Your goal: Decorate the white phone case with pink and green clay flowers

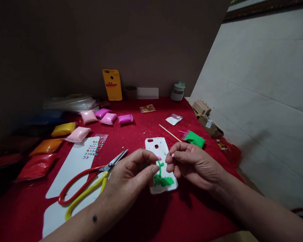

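Observation:
A white phone case (170, 168) lies on the red cloth, decorated with a green clay stem, leaves and grass and a small pink piece at the stem's top. My right hand (192, 164) is just right of the case, pinching a small pink ball of clay (173, 155) between thumb and index finger. Over the case's left edge hovers my left hand (138, 171), its thumb and index finger apart with nothing seen between them. Red-and-yellow-handled scissors (84, 183) lie beside my left hand, partly covered by it.
Several packs of coloured clay (88, 116) lie at the left, near a rhinestone sheet (92, 149) on white boards (68, 171). A green clay pack (195, 139) and a wooden stick (170, 133) lie behind my right hand. At the back stand a yellow phone case (112, 89) and a jar (178, 92).

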`<state>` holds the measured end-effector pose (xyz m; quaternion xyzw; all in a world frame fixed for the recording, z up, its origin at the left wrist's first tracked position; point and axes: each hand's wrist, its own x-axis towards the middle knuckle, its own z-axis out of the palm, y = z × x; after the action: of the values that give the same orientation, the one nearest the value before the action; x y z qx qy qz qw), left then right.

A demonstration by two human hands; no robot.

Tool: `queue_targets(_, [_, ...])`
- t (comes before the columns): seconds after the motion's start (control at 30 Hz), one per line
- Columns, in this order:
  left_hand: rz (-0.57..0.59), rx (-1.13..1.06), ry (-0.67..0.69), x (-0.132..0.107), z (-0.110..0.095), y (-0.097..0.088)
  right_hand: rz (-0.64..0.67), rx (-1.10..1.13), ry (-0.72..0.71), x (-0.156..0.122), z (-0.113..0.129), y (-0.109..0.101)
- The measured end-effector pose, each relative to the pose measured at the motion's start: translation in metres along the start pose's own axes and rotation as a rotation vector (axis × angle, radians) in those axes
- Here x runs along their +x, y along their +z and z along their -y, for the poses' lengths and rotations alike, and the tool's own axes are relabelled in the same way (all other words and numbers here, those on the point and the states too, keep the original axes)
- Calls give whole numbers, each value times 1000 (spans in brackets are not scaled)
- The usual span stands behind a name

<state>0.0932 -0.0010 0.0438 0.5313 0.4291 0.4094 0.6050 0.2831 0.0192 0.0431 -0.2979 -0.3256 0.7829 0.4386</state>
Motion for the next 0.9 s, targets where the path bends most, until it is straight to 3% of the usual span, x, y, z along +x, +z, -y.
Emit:
queue_targets(0.5, [10, -15, -27, 4, 0, 0, -131, 65, 130, -3, -2, -5])
queue_targets(0.9, [-4, 54, -22, 7, -2, -1, -212, 51, 118, -3, -4, -6])
